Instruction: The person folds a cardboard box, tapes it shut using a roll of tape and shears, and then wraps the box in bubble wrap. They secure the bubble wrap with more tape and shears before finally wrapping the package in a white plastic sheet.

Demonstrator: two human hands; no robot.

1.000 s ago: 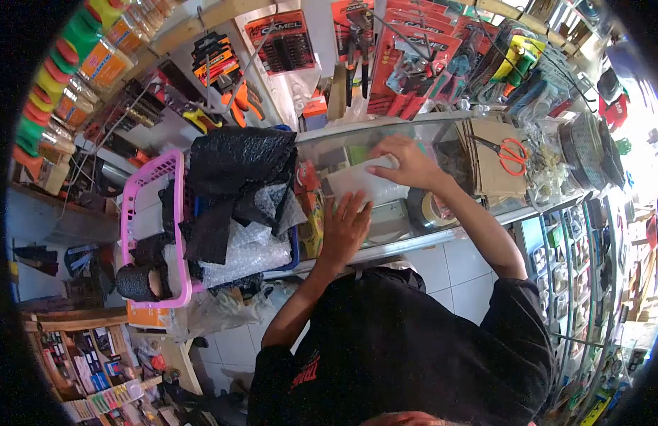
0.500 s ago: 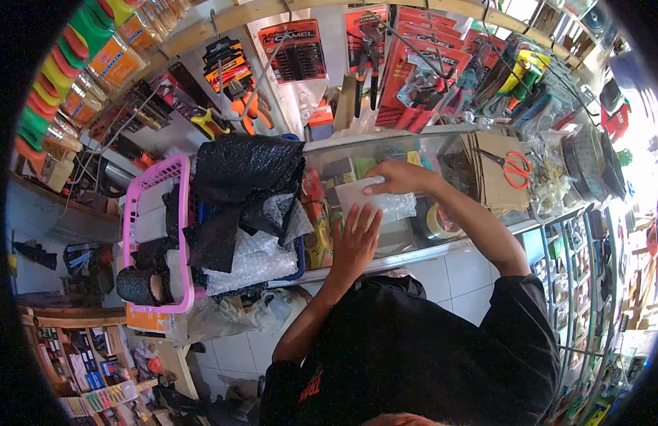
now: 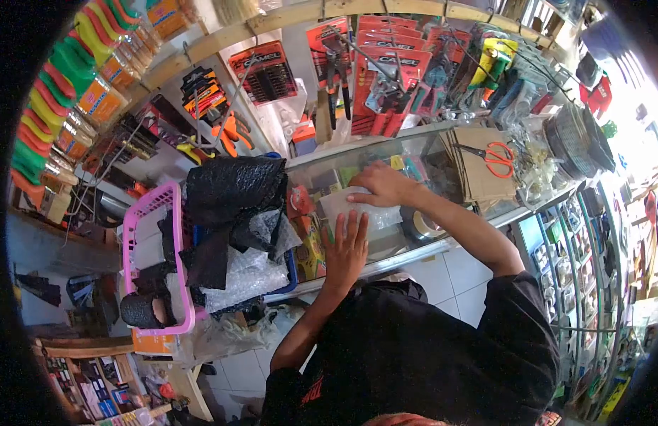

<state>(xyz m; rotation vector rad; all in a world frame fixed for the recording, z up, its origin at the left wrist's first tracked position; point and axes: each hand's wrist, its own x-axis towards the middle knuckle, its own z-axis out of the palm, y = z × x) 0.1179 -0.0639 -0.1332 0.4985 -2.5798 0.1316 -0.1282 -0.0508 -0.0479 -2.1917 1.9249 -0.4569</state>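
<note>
On the glass counter [image 3: 375, 252] lies a flat whitish packet with clear bubble wrap [image 3: 387, 219] at its right end. My left hand [image 3: 347, 248] rests flat on its near left part, fingers stretched and slightly spread. From the right, my right hand [image 3: 385, 186] reaches over the far edge, fingers curled and thumb pressed against the wrap. What lies inside the wrap cannot be made out. Just right of the packet is a roll of tape [image 3: 422, 226], partly behind my right forearm.
Left stands a pink basket [image 3: 178, 245] beside black bubble wrap [image 3: 233, 186] and clear wrap sheets [image 3: 247, 273]. Orange-handled scissors [image 3: 498, 159] lie on brown cardboard [image 3: 478, 186] at right. Packaged tools [image 3: 389, 85] hang above the counter's back.
The view has shifted slightly, so the counter sits further left. Both hands stay on the packet; my right fingers have moved slightly over its far edge.
</note>
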